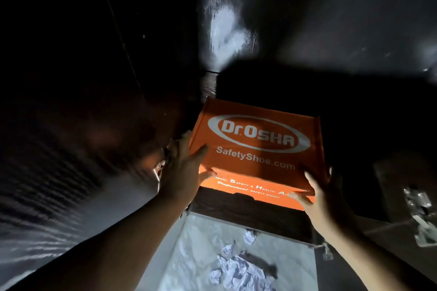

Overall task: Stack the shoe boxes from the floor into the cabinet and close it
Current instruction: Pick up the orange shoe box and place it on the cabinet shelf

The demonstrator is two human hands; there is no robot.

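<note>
An orange shoe box with white "Dr.OSHA SafetyShoe.com" lettering on its lid sits tilted at the front of a dark cabinet shelf. My left hand grips the box's near left corner, thumb on the lid. My right hand holds the near right corner from below and the side. The box's far end reaches into the dark cabinet interior, where I cannot make out anything.
A dark cabinet door stands open on the left. Metal hinge hardware shows on the right panel. Below the shelf, a pale surface holds crumpled white paper.
</note>
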